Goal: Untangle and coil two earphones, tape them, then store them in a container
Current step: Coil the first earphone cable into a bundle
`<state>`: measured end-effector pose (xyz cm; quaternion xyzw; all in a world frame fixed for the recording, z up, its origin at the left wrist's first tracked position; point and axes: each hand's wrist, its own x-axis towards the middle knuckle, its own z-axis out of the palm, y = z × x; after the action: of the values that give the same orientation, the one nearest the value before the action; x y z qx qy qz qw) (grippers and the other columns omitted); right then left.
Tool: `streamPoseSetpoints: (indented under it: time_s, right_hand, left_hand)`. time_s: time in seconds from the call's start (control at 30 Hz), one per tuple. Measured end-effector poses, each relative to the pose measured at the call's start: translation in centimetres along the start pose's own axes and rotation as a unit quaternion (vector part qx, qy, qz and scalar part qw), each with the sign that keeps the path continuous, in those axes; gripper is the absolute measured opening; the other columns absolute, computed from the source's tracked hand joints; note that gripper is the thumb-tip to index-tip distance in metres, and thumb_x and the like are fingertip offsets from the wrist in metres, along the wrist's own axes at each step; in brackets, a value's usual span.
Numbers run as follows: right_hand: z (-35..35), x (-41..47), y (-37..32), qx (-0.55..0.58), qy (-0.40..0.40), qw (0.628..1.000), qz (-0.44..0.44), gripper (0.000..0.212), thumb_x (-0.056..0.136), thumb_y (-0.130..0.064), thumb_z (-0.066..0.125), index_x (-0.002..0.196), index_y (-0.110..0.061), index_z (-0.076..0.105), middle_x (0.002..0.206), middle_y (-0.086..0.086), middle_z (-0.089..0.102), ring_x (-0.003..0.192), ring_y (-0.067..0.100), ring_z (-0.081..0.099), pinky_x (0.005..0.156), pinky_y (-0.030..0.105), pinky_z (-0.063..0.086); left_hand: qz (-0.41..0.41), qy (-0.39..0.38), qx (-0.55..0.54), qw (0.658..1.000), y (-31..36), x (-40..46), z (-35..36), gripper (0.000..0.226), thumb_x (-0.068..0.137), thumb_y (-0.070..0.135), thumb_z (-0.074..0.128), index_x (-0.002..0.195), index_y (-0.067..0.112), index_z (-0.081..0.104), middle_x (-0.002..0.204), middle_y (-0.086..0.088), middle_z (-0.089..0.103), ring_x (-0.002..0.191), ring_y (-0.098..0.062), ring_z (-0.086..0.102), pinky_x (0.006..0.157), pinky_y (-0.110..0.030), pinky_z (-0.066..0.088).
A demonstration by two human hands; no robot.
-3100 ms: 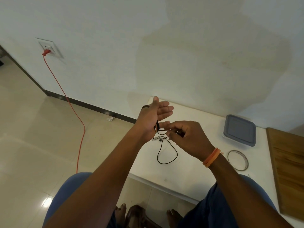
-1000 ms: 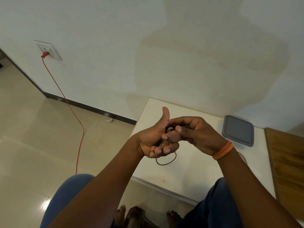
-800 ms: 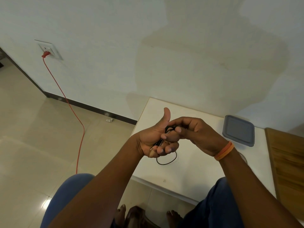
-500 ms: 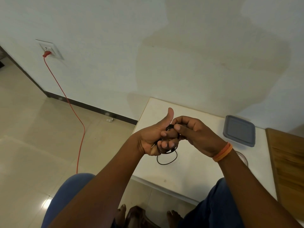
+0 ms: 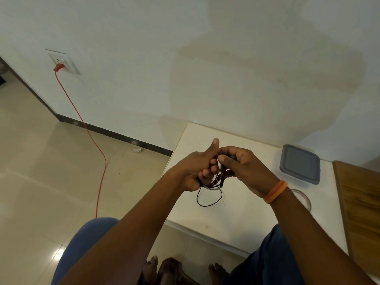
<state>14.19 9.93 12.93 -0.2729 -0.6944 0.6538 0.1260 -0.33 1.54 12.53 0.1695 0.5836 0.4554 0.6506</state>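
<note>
A black earphone cable (image 5: 209,199) is bunched in loops between my two hands above the white table (image 5: 236,214). My left hand (image 5: 197,169) grips the coiled bundle, fingers curled round it and thumb pointing up. My right hand (image 5: 240,167) pinches the cable at the top of the bundle, right against the left hand. One loop hangs down below the hands. A grey-lidded container (image 5: 300,164) sits closed at the table's far right. A roll of clear tape (image 5: 302,199) lies behind my right wrist, partly hidden. A second earphone is not visible.
A wooden board (image 5: 362,212) borders the table on the right. A red cord (image 5: 96,153) runs from a wall socket (image 5: 61,62) down across the tiled floor on the left. My knees and feet are below the table's near edge.
The cable, stretched between my hands before, is now gathered into loops in my left hand. Over the last second my hands stayed together and the hanging loop shortened slightly.
</note>
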Motion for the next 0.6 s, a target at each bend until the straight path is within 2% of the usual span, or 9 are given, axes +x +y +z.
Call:
streamPoseSetpoints:
  time_s: [0.1, 0.2, 0.27, 0.33, 0.4, 0.5, 0.6]
  right_hand:
    - [0.0, -0.1, -0.1, 0.013, -0.001, 1.000, -0.003, 0.021, 0.099, -0.021, 0.053, 0.116, -0.016, 0.065, 0.104, 0.007, 0.072, 0.095, 0.022, 0.068, 0.076, 0.034, 0.058]
    - [0.3, -0.1, -0.1, -0.005, 0.026, 0.999, -0.026, 0.023, 0.097, -0.028, 0.054, 0.115, -0.019, 0.066, 0.115, 0.008, 0.067, 0.103, 0.021, 0.066, 0.084, 0.035, 0.057]
    - [0.6, -0.1, -0.2, -0.001, 0.034, 0.999, -0.021, 0.026, 0.098, -0.030, 0.052, 0.116, -0.018, 0.065, 0.116, 0.008, 0.067, 0.105, 0.022, 0.066, 0.088, 0.039, 0.057]
    - [1.0, -0.1, -0.3, -0.020, 0.032, 0.999, -0.018, 0.026, 0.100, -0.028, 0.049, 0.116, -0.016, 0.065, 0.109, 0.005, 0.071, 0.102, 0.020, 0.067, 0.086, 0.038, 0.057]
    - [1.4, -0.1, -0.4, -0.074, 0.060, 0.995, -0.034, 0.024, 0.100, -0.026, 0.049, 0.112, -0.015, 0.066, 0.102, 0.001, 0.072, 0.094, 0.014, 0.068, 0.082, 0.030, 0.057]
    - [2.2, 0.0, -0.2, -0.129, 0.111, 0.984, -0.057, 0.019, 0.100, -0.021, 0.051, 0.103, -0.014, 0.068, 0.091, -0.007, 0.070, 0.080, 0.002, 0.063, 0.071, 0.020, 0.049]
    - [2.8, 0.1, 0.1, -0.151, 0.142, 0.977, -0.048, 0.017, 0.099, -0.018, 0.051, 0.102, -0.014, 0.068, 0.091, -0.008, 0.068, 0.079, 0.001, 0.060, 0.072, 0.018, 0.045]
  left_hand:
    - [-0.037, -0.060, -0.033, 0.997, 0.3, -0.2, -0.1, 0.063, 0.085, 0.078, 0.038, 0.058, 0.021, 0.038, 0.047, 0.004, 0.037, 0.029, -0.003, 0.025, 0.028, -0.010, 0.019]
    - [-0.081, -0.142, -0.101, 0.981, 0.6, -0.4, -0.4, 0.067, 0.086, 0.078, 0.027, 0.050, 0.022, 0.040, 0.041, 0.005, 0.036, 0.024, -0.001, 0.026, 0.026, -0.009, 0.016]
    - [-0.101, -0.169, -0.135, 0.971, 0.7, -0.6, -0.3, 0.070, 0.085, 0.078, 0.024, 0.048, 0.022, 0.042, 0.038, 0.005, 0.037, 0.022, -0.001, 0.027, 0.025, -0.009, 0.016]
    - [-0.113, -0.178, -0.157, 0.965, 0.6, -0.6, -0.1, 0.071, 0.085, 0.079, 0.024, 0.047, 0.022, 0.042, 0.038, 0.005, 0.037, 0.021, 0.000, 0.027, 0.024, -0.009, 0.017]
    - [-0.117, -0.179, -0.172, 0.962, 0.5, -0.6, 0.0, 0.072, 0.085, 0.079, 0.024, 0.046, 0.021, 0.043, 0.038, 0.005, 0.038, 0.021, -0.001, 0.028, 0.023, -0.010, 0.017]
    - [-0.122, -0.149, -0.171, 0.966, 0.6, -0.5, -0.1, 0.072, 0.085, 0.079, 0.026, 0.046, 0.021, 0.043, 0.039, 0.006, 0.038, 0.022, -0.002, 0.028, 0.024, -0.010, 0.017]
    - [-0.122, -0.114, -0.154, 0.974, 0.4, -0.3, -0.2, 0.072, 0.086, 0.079, 0.027, 0.047, 0.020, 0.042, 0.042, 0.006, 0.036, 0.025, -0.001, 0.026, 0.025, -0.011, 0.018]
